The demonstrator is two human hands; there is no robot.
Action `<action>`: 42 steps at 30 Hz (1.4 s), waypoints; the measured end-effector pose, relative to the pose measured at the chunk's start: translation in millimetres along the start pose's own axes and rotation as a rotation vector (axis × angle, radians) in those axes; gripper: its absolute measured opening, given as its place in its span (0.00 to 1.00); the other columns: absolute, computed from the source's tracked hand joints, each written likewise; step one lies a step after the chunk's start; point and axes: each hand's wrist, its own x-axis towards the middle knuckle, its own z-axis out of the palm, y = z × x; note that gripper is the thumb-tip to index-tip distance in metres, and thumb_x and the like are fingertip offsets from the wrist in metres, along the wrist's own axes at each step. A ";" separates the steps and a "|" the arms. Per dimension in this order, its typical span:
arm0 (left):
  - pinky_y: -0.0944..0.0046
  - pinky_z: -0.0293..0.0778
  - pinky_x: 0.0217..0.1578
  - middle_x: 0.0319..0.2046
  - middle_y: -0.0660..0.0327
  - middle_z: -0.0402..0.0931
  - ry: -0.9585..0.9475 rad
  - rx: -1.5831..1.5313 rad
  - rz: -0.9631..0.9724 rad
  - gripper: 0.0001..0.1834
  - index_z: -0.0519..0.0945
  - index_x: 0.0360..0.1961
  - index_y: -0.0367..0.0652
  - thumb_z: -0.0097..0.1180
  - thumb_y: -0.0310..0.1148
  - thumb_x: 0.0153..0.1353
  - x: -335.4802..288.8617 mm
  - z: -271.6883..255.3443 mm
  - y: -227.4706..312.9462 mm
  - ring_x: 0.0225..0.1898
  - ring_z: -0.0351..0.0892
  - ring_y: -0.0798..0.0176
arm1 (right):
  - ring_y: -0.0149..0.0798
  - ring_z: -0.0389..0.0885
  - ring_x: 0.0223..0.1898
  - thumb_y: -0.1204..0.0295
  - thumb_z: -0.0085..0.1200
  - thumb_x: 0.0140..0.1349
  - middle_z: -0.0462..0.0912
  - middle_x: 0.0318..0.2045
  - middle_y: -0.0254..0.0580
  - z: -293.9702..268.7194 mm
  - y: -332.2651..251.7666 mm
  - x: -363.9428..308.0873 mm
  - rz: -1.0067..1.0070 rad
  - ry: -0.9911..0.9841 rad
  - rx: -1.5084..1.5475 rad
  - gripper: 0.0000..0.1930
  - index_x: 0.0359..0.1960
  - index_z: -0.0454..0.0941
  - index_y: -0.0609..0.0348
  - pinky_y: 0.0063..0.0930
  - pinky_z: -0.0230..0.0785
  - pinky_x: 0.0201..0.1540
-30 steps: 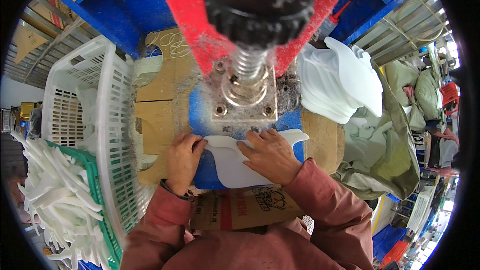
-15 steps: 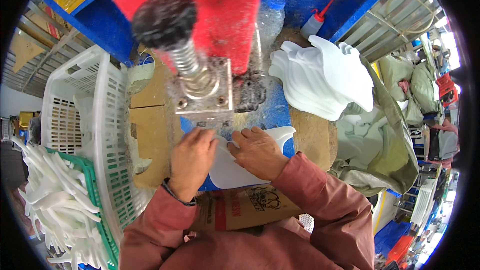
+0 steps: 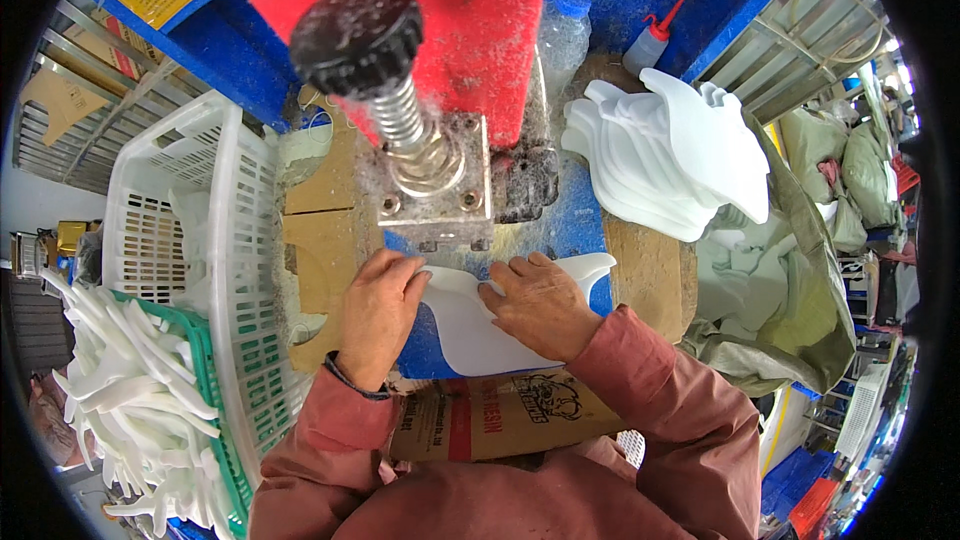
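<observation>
A thin white curved sheet lies on the blue machine bed, just below a metal block. My left hand is closed at the sheet's left tip, its thumb and fingertips drawn together there. The tip itself is partly covered by these fingers. My right hand rests on the sheet's upper edge right of the middle, fingers curled over it. The sheet's pointed right end sticks out beyond that hand.
Overhead is a red machine head with a black knob. Stacked white sheets stand at right, beside an open sack of white pieces. Left are a white crate and a green basket heaped with white strips.
My left hand has shifted left relative to the bed, uncovering more of the sheet's left side and some blue surface. My right hand keeps its place on the sheet. The whole view has swung slightly.
</observation>
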 end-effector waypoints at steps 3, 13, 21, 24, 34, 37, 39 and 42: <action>0.53 0.80 0.41 0.37 0.54 0.83 -0.012 0.009 -0.035 0.08 0.87 0.41 0.40 0.68 0.28 0.61 -5.1 3.9 -11.3 0.40 0.85 0.47 | 0.39 0.81 0.42 0.70 0.57 0.60 0.79 0.37 0.38 -0.7 0.4 0.4 0.003 -0.006 0.012 0.08 0.36 0.86 0.57 0.34 0.70 0.49; 0.52 0.80 0.41 0.36 0.52 0.84 0.064 -0.068 -0.049 0.06 0.87 0.39 0.38 0.68 0.26 0.61 -12.7 18.6 -21.8 0.40 0.85 0.44 | 0.40 0.80 0.41 0.70 0.57 0.60 0.77 0.36 0.39 -2.9 1.0 0.7 -0.007 0.008 0.008 0.07 0.36 0.84 0.57 0.35 0.70 0.47; 0.49 0.78 0.41 0.34 0.51 0.83 0.041 -0.053 -0.044 0.06 0.86 0.39 0.39 0.67 0.25 0.60 -16.6 19.0 -23.6 0.38 0.83 0.42 | 0.40 0.81 0.42 0.70 0.57 0.60 0.78 0.36 0.39 0.2 1.4 0.2 0.000 0.018 0.031 0.07 0.36 0.84 0.57 0.35 0.70 0.48; 0.49 0.78 0.41 0.34 0.51 0.83 0.033 -0.030 -0.031 0.05 0.86 0.38 0.39 0.67 0.25 0.60 -15.8 21.2 -25.0 0.39 0.82 0.42 | 0.40 0.81 0.41 0.70 0.57 0.60 0.78 0.36 0.39 0.7 2.1 -0.1 -0.004 -0.004 0.020 0.07 0.36 0.85 0.57 0.35 0.71 0.49; 0.47 0.78 0.44 0.40 0.51 0.81 -0.042 -0.056 -0.189 0.12 0.82 0.45 0.42 0.66 0.24 0.60 -15.5 29.9 -29.3 0.43 0.81 0.41 | 0.42 0.81 0.45 0.67 0.62 0.57 0.78 0.41 0.40 0.9 2.2 -0.3 -0.006 -0.090 0.009 0.15 0.46 0.84 0.58 0.37 0.71 0.49; 0.46 0.78 0.45 0.42 0.51 0.80 0.008 0.091 -0.046 0.13 0.82 0.47 0.43 0.64 0.23 0.61 -16.3 29.9 -25.1 0.45 0.81 0.41 | 0.41 0.81 0.44 0.67 0.62 0.58 0.78 0.40 0.40 2.1 2.2 -0.4 -0.012 -0.066 0.013 0.15 0.45 0.84 0.58 0.36 0.71 0.50; 0.46 0.78 0.46 0.42 0.51 0.80 0.002 0.142 0.025 0.12 0.82 0.47 0.42 0.62 0.22 0.62 -15.6 25.9 -18.8 0.46 0.81 0.42 | 0.41 0.81 0.44 0.67 0.62 0.58 0.78 0.40 0.39 3.3 2.2 -0.5 -0.020 -0.061 -0.003 0.14 0.45 0.84 0.57 0.36 0.70 0.50; 0.47 0.79 0.46 0.42 0.52 0.80 0.000 0.213 0.111 0.12 0.82 0.48 0.41 0.59 0.22 0.63 -12.3 13.4 -4.2 0.46 0.81 0.42 | 0.41 0.81 0.44 0.67 0.61 0.59 0.79 0.40 0.39 5.1 1.9 -0.4 -0.021 -0.054 0.012 0.14 0.45 0.85 0.57 0.36 0.70 0.50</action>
